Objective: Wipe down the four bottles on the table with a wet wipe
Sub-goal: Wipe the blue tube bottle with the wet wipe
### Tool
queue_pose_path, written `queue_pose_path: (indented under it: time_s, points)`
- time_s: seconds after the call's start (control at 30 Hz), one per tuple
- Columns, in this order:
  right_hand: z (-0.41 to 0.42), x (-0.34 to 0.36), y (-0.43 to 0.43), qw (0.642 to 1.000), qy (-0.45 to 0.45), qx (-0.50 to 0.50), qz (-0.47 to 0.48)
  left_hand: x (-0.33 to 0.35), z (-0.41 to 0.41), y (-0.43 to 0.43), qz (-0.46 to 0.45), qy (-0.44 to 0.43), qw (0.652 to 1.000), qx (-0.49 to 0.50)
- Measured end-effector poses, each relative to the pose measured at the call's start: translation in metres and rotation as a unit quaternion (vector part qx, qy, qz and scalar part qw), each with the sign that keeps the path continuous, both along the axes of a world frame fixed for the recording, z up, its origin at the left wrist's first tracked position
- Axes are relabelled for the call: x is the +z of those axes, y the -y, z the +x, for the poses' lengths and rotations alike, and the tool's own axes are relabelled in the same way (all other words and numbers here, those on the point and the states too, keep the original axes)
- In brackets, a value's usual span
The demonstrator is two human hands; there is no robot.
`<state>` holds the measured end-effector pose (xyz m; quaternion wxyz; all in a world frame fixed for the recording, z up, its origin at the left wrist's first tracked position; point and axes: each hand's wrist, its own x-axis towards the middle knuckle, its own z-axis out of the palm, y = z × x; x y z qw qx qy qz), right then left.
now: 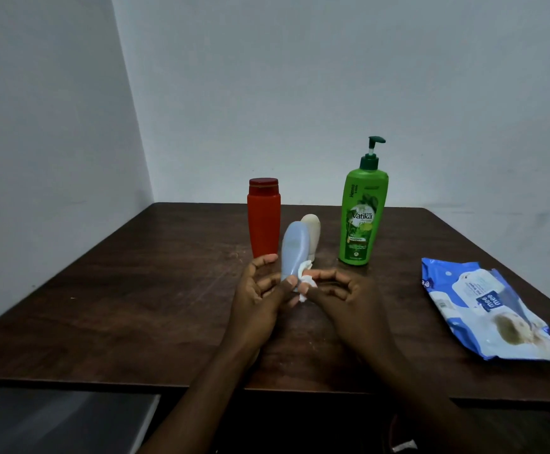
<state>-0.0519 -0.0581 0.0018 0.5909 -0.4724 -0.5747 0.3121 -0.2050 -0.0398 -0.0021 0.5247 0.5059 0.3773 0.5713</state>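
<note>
My left hand grips the lower end of a pale blue bottle, held tilted above the dark wooden table. My right hand pinches a crumpled white wet wipe against the bottle's lower side. Directly behind the blue bottle stands a small cream bottle, partly hidden. A red bottle with a red cap stands upright at the left. A tall green pump bottle stands upright at the right.
A blue and white pack of wet wipes lies flat near the table's right edge. The table sits in a corner between two pale walls. A grey surface lies below the table's front edge at the left.
</note>
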Motion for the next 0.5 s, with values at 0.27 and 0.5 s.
queue_pose_path:
  time_s: [0.27, 0.5]
  points:
    - [0.003, 0.007, -0.01, 0.979, 0.124, -0.062, 0.149, 0.001, 0.003, 0.001, -0.001, 0.014, 0.996, -0.086]
    - [0.01, 0.053, -0.051, 0.982, 0.136, -0.072, 0.112, 0.003, 0.005, -0.003, -0.005, -0.023, 0.995, -0.098]
